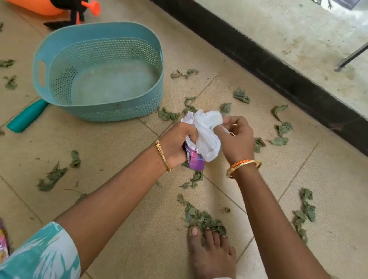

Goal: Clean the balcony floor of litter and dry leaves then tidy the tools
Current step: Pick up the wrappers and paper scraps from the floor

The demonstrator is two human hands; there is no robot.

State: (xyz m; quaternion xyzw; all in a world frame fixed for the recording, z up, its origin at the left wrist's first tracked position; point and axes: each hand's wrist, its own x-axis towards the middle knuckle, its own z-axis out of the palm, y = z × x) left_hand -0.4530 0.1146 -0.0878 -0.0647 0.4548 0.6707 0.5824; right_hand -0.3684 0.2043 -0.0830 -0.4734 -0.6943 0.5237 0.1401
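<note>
Clutching crumpled litter (204,134) together, left hand (177,142) and right hand (235,138) sit nearest the empty basket (43,70) at ten o'clock

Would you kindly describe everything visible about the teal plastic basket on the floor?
The teal oval plastic basket stands upright on the beige tiled floor, left of both hands and untouched by them. Its walls are perforated in a fine lattice, with a cut-out handle slot on the left end and a smooth rolled rim. It looks empty, its base dusty. A teal handle-like tool pokes out from under its near-left edge.
</note>
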